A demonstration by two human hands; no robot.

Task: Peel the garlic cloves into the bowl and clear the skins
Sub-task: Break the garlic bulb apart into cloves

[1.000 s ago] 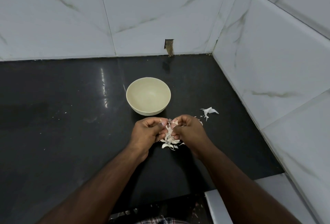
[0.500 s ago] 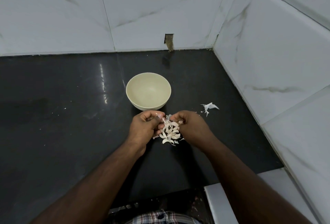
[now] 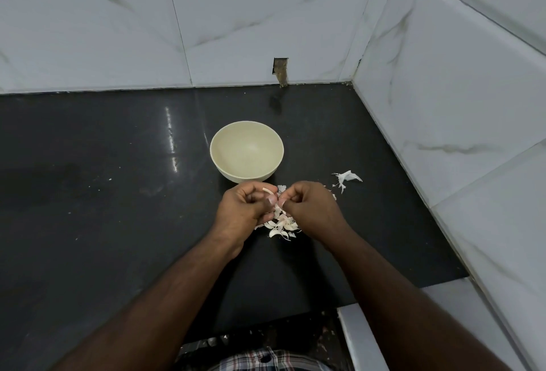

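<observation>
I'm mid-peel at frame centre: my left hand (image 3: 246, 208) and right hand (image 3: 308, 206) meet thumb to thumb, fingers curled tight, pinching 1 garlic clove (image 3: 269, 191), I think; it's tiny. The pile of cloves and skins (image 3: 282, 224) lies just below them, and the bowl (image 3: 246, 153) just above looks empty. Next I'd strip the skin and drop the clove in.

garlic clove (image 3: 268, 191) mostly hidden by fingers (image 3: 273, 199)

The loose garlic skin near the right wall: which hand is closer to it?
Right. The right hand is just left of the loose skin; the left hand is farther left, beyond the right hand.
</observation>
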